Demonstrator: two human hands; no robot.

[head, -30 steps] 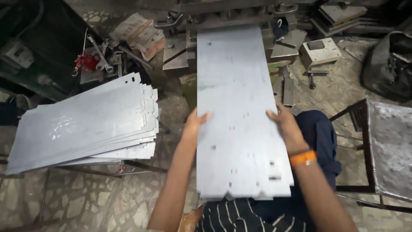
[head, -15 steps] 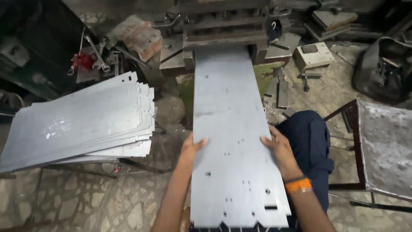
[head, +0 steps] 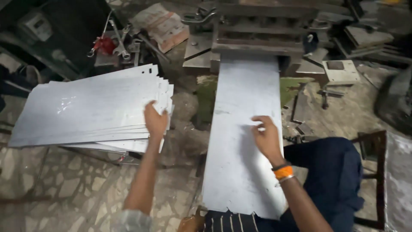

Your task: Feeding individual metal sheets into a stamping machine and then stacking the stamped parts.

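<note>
The left hand (head: 155, 121) is reaching out sideways, fingers loosely apart on the stacked metal sheets (head: 92, 109). The right hand (head: 267, 137) is lying on the long sheet (head: 244, 141) feeding into the press (head: 264, 32), fingers curled.

Floor (head: 73, 189) of irregular pale stone pieces set in dark mortar, dusty. Dim overall lighting, darkest at upper left. Dark metal frame (head: 372, 146) at right, possibly a stool or stand. Cluttered bench area (head: 128, 38) at rear, with wrenches (head: 120, 47) and scrap metal plates (head: 341, 71).
</note>
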